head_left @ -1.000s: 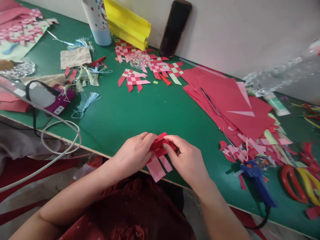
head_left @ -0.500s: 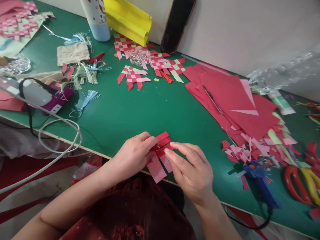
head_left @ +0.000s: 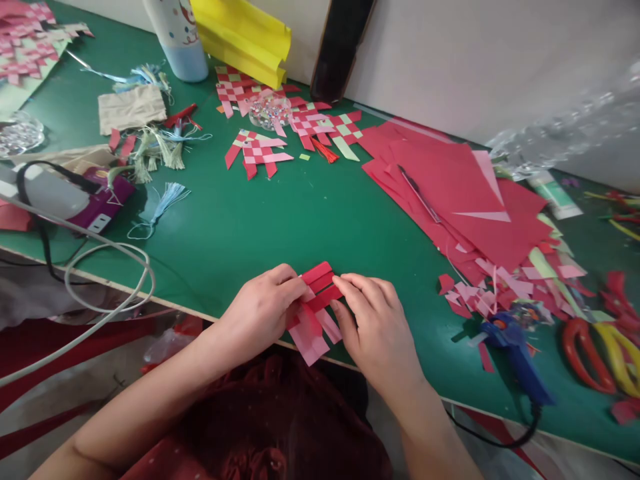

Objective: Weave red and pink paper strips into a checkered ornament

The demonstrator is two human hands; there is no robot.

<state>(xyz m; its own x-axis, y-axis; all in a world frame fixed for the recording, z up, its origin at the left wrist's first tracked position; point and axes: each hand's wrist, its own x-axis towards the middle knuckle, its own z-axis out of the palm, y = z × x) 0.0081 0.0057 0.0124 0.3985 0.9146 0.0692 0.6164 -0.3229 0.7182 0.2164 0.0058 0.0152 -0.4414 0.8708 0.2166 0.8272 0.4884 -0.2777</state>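
Observation:
A small weave of red and pink paper strips (head_left: pixel 316 308) lies at the near edge of the green table (head_left: pixel 260 220). My left hand (head_left: pixel 263 312) pinches its left side, fingers curled on the red strips. On its right side my right hand (head_left: pixel 376 330) presses its fingertips on the red strips, fingers bent and close together. The pink strips stick out toward me, past the table edge.
Finished checkered weaves (head_left: pixel 257 152) lie at the back centre. A stack of red paper sheets (head_left: pixel 450 193) sits to the right, with paper scraps (head_left: pixel 480 297), a blue glue gun (head_left: pixel 515 350) and scissors (head_left: pixel 595 353). Tassels (head_left: pixel 160 203), a purple device (head_left: pixel 103 203) and white cable (head_left: pixel 95 273) lie left.
My right hand has slid back toward me along the weave, fingers now on the strips' right ends. The camera view has shifted slightly right. The left hand keeps its pinch.

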